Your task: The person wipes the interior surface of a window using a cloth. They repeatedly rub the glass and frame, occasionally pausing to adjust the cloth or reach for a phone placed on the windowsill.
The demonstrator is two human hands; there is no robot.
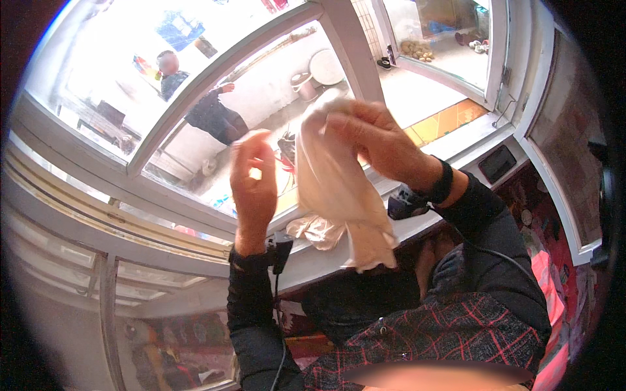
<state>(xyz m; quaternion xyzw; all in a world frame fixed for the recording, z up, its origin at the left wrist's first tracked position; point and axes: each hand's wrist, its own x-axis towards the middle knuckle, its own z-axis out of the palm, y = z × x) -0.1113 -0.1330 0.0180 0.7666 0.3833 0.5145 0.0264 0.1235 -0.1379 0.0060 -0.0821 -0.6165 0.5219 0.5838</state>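
Note:
My right hand (379, 139) grips a pale cream cloth (332, 181) by its upper end, and the cloth hangs down loosely in front of the window. Motion blurs parts of it. To the left of the cloth, my left hand (254, 188) is raised with its fingers curled and apart, and I see nothing in it. Below the hanging cloth, a second crumpled cream cloth (318, 231) lies on the white windowsill (305, 264). A dark object (406, 203) sits on the sill under my right wrist; its kind is unclear.
A phone (498, 163) lies on the sill at the right. The white window frame (225, 73) borders my left side, and a casement (496, 49) stands open at the upper right. Beyond the glass are a person (210, 115), a pot (304, 87) and potatoes (416, 51).

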